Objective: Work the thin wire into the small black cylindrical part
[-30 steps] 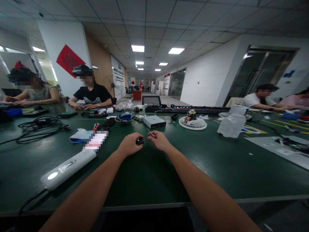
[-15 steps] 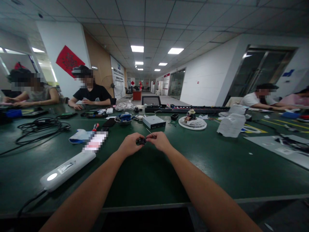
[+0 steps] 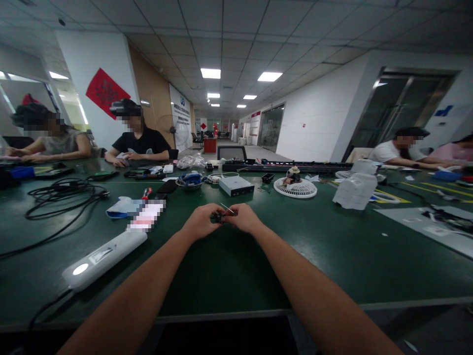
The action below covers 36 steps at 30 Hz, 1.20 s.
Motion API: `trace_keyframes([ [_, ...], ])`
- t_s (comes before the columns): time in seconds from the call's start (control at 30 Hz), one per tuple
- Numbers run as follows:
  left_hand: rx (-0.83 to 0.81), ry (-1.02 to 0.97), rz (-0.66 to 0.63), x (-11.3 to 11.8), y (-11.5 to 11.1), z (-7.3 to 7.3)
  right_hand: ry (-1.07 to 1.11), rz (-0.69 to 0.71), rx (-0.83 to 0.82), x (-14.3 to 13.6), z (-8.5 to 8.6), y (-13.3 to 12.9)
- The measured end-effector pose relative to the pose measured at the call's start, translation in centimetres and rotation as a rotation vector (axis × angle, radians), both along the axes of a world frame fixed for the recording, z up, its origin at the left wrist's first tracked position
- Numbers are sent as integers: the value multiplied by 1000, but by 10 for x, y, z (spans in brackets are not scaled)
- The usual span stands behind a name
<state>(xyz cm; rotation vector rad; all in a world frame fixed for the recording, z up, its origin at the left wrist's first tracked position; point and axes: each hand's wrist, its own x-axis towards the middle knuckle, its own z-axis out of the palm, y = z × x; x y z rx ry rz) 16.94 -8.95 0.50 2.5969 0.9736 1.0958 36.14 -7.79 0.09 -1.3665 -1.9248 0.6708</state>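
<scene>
Over the middle of the green table, my left hand (image 3: 201,221) is closed on a small dark part (image 3: 216,217), pinched between thumb and fingers. The part's exact kind is too small to make out. Close against it on the right, my right hand (image 3: 244,218) is closed around a thin light metal rod (image 3: 226,207). The rod sticks out from the fingers up and to the left, and its other end is hidden in the grip. My two hands' fingertips meet or almost meet at the dark part. Behind them lies a grey box-shaped drive (image 3: 236,186).
A white power strip (image 3: 107,259) with a cord lies left, near a red-handled tool (image 3: 147,192) and coiled black cable (image 3: 62,197). Behind are a bowl (image 3: 189,183) and white fan grille (image 3: 295,189). A translucent plastic piece (image 3: 354,191) stands right. Several people sit around.
The rod has tilted flatter and its free end has dropped a little to the left. My right fingers have come slightly nearer the left ones, covering more of the dark part.
</scene>
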Motion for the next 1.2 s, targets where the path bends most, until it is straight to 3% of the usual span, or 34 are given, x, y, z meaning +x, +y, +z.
trace_keyframes([
  [0.37,25,22,55,0,3,-3,76,13,-134,-9,-8,5],
  [0.57,21,-8,223,-3,6,-2,-55,-97,15,0,2,4],
  [0.67,5,2,272,-6,7,-2,-176,-57,86,7,10,1],
  [0.9,-13,47,214,-7,8,-4,-371,-9,119,8,16,-6],
  [1.2,-10,76,174,-7,9,-4,-339,28,68,6,14,-5],
])
